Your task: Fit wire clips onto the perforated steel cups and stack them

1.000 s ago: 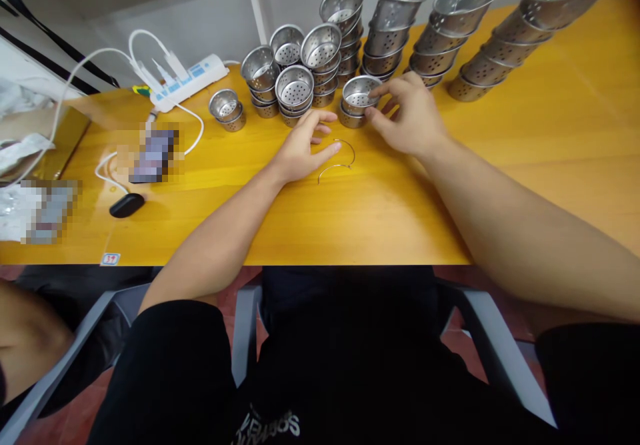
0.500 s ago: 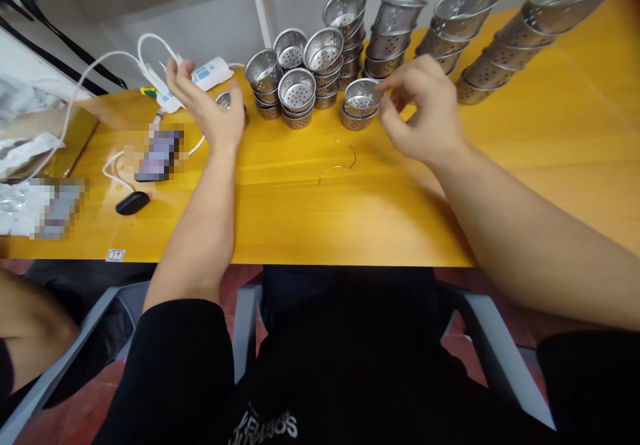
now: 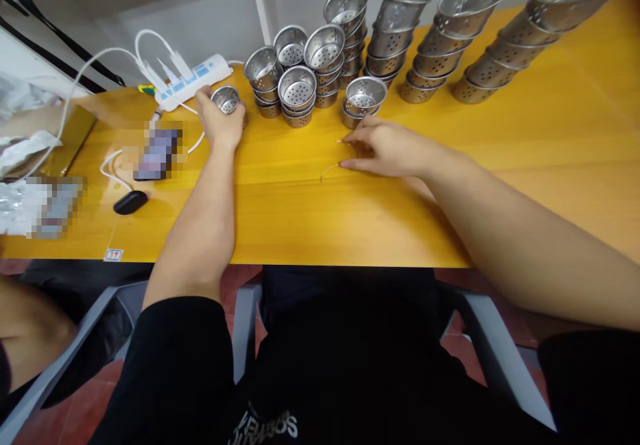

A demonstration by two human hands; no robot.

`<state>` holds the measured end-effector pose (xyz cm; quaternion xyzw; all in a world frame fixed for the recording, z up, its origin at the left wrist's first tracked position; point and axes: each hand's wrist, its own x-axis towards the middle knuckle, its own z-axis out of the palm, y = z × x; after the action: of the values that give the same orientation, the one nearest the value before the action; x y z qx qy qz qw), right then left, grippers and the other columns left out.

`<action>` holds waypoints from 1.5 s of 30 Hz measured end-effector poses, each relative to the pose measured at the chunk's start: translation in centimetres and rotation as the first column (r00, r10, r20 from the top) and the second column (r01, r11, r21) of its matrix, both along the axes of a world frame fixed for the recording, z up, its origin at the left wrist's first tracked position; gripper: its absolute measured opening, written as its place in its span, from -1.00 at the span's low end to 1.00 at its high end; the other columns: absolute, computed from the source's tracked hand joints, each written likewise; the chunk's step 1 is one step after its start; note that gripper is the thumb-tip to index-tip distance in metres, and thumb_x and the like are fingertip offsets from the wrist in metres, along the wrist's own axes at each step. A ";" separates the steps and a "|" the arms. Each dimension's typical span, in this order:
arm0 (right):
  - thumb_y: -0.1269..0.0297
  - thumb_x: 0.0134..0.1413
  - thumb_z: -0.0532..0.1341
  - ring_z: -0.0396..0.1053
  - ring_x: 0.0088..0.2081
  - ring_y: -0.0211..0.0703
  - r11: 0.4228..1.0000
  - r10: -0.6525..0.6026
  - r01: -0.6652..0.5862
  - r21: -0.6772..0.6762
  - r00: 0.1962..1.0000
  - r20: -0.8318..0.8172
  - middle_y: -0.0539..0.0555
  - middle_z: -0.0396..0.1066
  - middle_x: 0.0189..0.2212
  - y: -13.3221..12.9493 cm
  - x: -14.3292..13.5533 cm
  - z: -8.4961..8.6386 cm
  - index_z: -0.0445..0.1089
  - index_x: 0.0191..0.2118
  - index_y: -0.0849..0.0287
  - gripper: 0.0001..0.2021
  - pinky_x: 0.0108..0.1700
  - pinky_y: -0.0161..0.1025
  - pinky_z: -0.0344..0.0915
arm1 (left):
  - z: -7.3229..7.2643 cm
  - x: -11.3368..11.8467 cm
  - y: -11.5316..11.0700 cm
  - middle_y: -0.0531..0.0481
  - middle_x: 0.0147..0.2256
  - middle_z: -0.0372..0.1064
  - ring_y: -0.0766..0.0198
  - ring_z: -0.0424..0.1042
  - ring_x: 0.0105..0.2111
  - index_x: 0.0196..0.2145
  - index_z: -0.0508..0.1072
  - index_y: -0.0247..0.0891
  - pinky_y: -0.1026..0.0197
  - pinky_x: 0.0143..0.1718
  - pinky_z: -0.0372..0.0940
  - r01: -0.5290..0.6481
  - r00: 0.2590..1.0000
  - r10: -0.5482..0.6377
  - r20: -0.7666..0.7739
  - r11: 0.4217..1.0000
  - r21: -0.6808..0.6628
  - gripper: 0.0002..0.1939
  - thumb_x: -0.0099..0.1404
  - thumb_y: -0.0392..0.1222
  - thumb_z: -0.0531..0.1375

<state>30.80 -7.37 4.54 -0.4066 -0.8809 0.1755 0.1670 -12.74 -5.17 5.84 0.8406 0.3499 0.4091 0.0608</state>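
Observation:
My left hand (image 3: 218, 123) is closed around a small perforated steel cup (image 3: 226, 99) at the back left of the yellow table (image 3: 350, 211). Resting on the tabletop, my right hand (image 3: 385, 149) has its fingertips on a thin curved wire handle (image 3: 331, 169) that lies flat on the wood. Just beyond that hand stands a short stack of two steel cups (image 3: 364, 98). Behind it are several taller stacks of the same cups (image 3: 320, 65).
Leaning rows of larger steel strainers (image 3: 450, 38) line the back right. A white power strip (image 3: 193, 78) with cables, a phone (image 3: 157, 151) and a black case (image 3: 130, 201) lie at the left. Another person's arm (image 3: 25, 338) shows at the lower left.
My left hand went from beside the wire handle to the back left and closed on the lone cup. My right hand left the two-cup stack and came down onto the wire handle.

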 end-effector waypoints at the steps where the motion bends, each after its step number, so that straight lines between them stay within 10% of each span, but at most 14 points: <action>1: -0.14 0.54 0.49 0.73 0.15 0.53 1.000 0.005 -0.005 -0.006 1.000 0.015 0.37 0.76 0.18 0.0 0.0 0.3 0.81 0.34 0.09 -0.49 0.31 0.31 0.64 | 0.5 1.7 -1.0 0.19 0.43 0.51 0.24 -0.18 0.85 0.53 0.26 0.15 -0.19 1.05 -0.19 -0.002 1.000 0.002 0.000 1.000 0.014 -0.35 0.80 0.40 0.41; 5: 0.17 0.52 0.43 0.70 -0.10 0.24 0.995 0.000 0.007 -0.101 0.998 0.067 0.23 0.81 -0.06 -0.2 0.7 1.9 0.77 0.09 0.08 -0.79 0.02 0.09 0.55 | 0.6 4.1 0.6 0.23 0.48 0.41 0.25 -0.39 0.84 0.57 0.19 0.14 -0.15 1.06 -0.52 -0.079 0.996 0.078 0.046 0.996 0.037 -0.18 0.73 0.51 0.46; 10: 0.41 0.39 0.43 0.65 -0.24 0.18 0.985 -0.050 0.079 -0.151 0.981 0.188 0.16 0.78 -0.19 -0.6 1.6 3.5 0.65 -0.18 0.02 -0.89 -0.10 0.05 0.46 | -0.1 3.6 7.8 0.03 0.41 0.27 0.11 0.18 0.47 0.52 0.26 0.11 -0.23 0.85 -0.03 -0.405 0.779 0.055 0.624 0.804 0.435 -0.11 0.73 0.83 -0.11; 14: 0.50 0.33 0.45 0.57 -0.30 0.12 0.977 -0.064 0.121 -0.174 0.951 0.303 0.13 0.73 -0.28 -1.3 1.5 4.9 0.58 -0.28 0.01 -0.78 -0.17 0.02 0.40 | 0.0 7.3 4.6 -0.11 0.55 0.42 -0.20 0.33 0.66 0.67 0.16 0.27 -0.35 0.85 0.21 -0.036 0.968 -0.042 0.249 0.953 0.300 0.04 0.55 0.71 0.42; 20: 0.51 0.42 0.49 0.40 -0.37 -0.08 0.933 -0.111 0.255 -0.253 0.874 0.473 0.04 0.59 -0.38 -3.4 0.0 7.9 0.54 -0.27 0.07 -0.76 -0.22 -0.09 0.29 | -2.1 14.6 -2.4 -0.19 0.53 0.56 -0.41 0.66 0.56 0.72 0.27 0.14 -0.49 0.69 0.57 0.289 0.955 -0.291 -0.051 0.956 -0.052 0.21 0.43 0.72 0.57; 31: 0.29 0.52 0.46 0.79 0.08 0.42 0.979 -0.129 0.203 -0.014 0.671 0.730 0.32 0.85 0.06 -4.5 -2.5 7.9 0.78 0.00 0.14 -0.89 -0.15 0.03 0.41 | -5.8 14.0 1.2 -0.20 0.58 0.49 -0.35 0.60 0.63 0.76 0.17 0.12 -0.48 0.74 0.49 0.330 0.943 -0.331 -0.015 0.943 -0.048 0.14 0.58 0.78 0.36; 45: 0.37 0.30 0.45 0.58 -0.26 0.18 0.995 -0.035 0.059 -0.081 0.963 0.267 0.12 0.71 -0.27 -2.0 0.7 4.8 0.51 -0.16 -0.04 -0.84 -0.12 0.07 0.43 | -6.6 14.0 2.1 -0.30 0.60 0.46 -0.38 0.59 0.63 0.71 0.25 0.05 -0.48 0.76 0.46 0.226 0.972 -0.209 0.110 0.957 -0.180 0.35 0.31 0.77 0.63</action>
<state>31.49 -9.36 9.35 -0.4541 -0.8769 0.1541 0.0334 1.26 -3.05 -0.76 0.8450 0.2898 0.4016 0.2018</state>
